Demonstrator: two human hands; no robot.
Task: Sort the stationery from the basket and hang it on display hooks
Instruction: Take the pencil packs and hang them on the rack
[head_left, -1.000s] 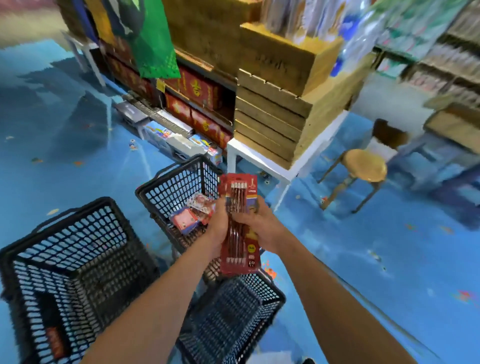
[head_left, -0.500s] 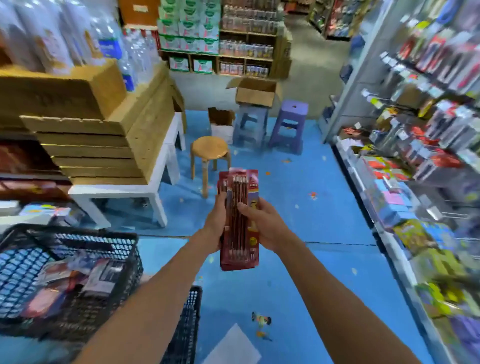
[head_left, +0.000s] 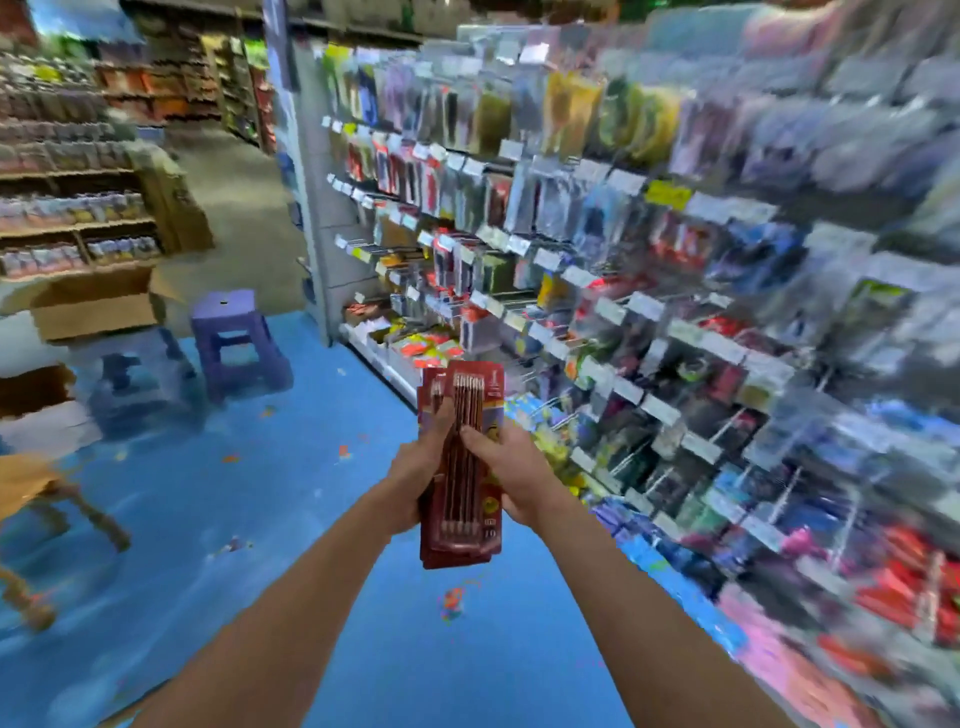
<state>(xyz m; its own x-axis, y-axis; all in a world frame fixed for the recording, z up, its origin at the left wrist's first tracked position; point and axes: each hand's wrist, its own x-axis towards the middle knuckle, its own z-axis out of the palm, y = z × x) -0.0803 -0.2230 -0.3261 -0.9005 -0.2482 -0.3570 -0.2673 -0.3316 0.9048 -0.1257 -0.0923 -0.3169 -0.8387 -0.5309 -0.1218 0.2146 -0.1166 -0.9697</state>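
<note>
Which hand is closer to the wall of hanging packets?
The right. The right hand grips the pencil packs on the side facing the wall of hanging packets; the left hand holds the packs' other side, farther from it.

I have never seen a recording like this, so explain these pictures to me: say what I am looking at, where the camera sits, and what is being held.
There is no machine here. A person wears one wide-angle camera on the head, looking forward and down, so every picture comes from that spot and you see their own arms. The left hand and right hand together grip a small stack of red pencil packs, held upright. On the right is a display rack hung with packets, too blurred to identify. Below is a blue floor; a purple stool and an open cardboard box are further back on the left.
</note>
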